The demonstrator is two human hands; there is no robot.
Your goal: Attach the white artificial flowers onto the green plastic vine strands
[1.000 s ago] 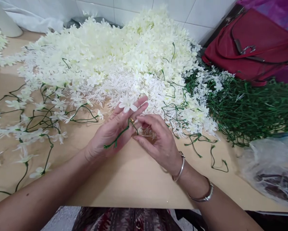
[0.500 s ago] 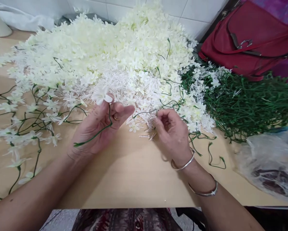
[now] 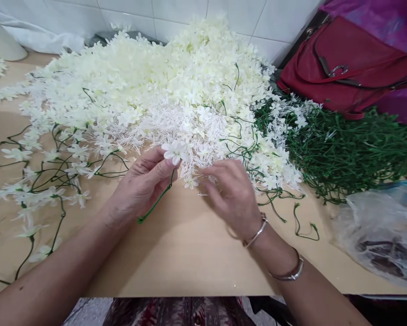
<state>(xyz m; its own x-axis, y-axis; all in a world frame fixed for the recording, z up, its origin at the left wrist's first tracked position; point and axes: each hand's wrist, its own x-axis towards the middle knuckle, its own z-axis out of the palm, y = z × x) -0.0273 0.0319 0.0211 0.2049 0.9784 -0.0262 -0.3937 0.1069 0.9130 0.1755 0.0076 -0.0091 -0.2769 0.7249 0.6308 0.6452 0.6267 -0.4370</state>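
My left hand [image 3: 144,181] is closed, pinching a white artificial flower [image 3: 176,151] between thumb and fingers. Its green stem [image 3: 159,198] hangs below the bloom, slanting down to the left. Across from it, my right hand [image 3: 229,194] has its fingers stretched out and the thumb apart, close to the front edge of a heap of thin white stamens [image 3: 203,127]. I see nothing held in it; its fingertips are slightly blurred. A small loose flower [image 3: 191,182] lies on the table between both hands.
Behind my hands rises a big heap of cream-white flowers [image 3: 132,72]. Flowers on green stems [image 3: 54,181] lie at left. To the right are a pile of green stems [image 3: 349,149], a red bag [image 3: 346,68], a clear plastic bag [image 3: 383,226] and one loose stem [image 3: 305,233].
My left hand has moved right and turned over, carrying the flower. My right hand has shifted slightly left and opened; the green strand at its fingertips no longer shows there.
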